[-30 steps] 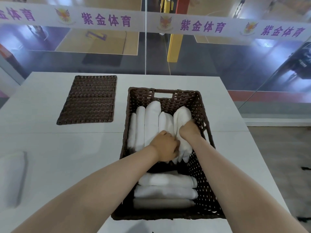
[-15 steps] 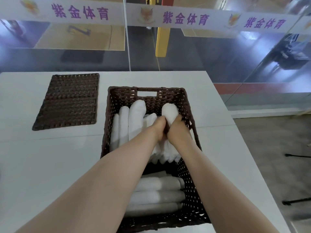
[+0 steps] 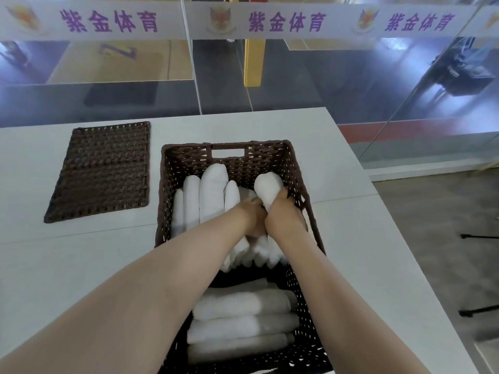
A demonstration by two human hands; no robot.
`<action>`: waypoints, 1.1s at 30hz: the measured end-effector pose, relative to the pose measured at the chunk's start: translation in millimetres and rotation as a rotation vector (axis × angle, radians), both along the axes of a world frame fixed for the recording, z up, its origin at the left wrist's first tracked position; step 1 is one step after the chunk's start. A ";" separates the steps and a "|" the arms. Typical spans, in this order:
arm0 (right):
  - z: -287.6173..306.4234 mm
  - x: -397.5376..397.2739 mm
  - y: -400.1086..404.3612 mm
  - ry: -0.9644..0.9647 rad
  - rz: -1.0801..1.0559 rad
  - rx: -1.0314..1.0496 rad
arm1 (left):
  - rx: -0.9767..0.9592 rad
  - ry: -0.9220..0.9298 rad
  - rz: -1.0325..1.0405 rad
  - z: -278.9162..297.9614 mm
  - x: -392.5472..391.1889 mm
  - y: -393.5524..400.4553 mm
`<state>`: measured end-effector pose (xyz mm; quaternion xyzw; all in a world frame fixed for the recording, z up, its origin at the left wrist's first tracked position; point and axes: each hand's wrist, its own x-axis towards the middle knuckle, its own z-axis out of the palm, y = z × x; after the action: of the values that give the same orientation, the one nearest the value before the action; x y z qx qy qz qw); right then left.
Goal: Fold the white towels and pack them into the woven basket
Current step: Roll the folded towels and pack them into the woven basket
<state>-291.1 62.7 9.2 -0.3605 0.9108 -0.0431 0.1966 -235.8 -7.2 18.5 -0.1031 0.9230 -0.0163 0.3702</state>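
Note:
A dark brown woven basket (image 3: 305, 184) stands on the white table. Several rolled white towels (image 3: 210, 195) lie lengthwise in its far half. Three folded towels (image 3: 243, 319) lie crosswise in its near half. Both my hands are inside the basket at the right side. My right hand (image 3: 285, 214) grips the rightmost rolled towel (image 3: 267, 186) against the right wall. My left hand (image 3: 249, 215) presses on the same towel from its left, touching my right hand. The towel's middle is hidden under my hands.
A flat woven lid (image 3: 102, 171) lies on the table (image 3: 378, 252) to the left of the basket. A glass wall stands just behind the table's far edge. The table's right edge drops to the floor, where black stand legs (image 3: 478, 310) show.
My view has drifted right, so the basket sits further left in frame. Both hands moved forward together along the rightmost towel. The loose towel seen at the left edge has left the view.

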 end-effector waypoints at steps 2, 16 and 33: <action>-1.0 -0.4 0.4 0.009 0.010 0.011 | -0.102 -0.081 -0.149 -1.5 -0.7 -5.3; -8.3 0.2 -13.8 0.021 -0.033 -0.140 | -0.264 0.147 -0.132 -8.4 21.3 -39.1; -21.4 -5.6 -16.9 -0.449 -0.152 -0.214 | 0.101 0.615 0.230 -24.1 53.9 -35.7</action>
<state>-296.6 45.8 -12.2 -0.2911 0.8591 -0.2330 0.3506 -181.9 -42.9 -5.7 -0.1883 0.9735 0.1031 0.0783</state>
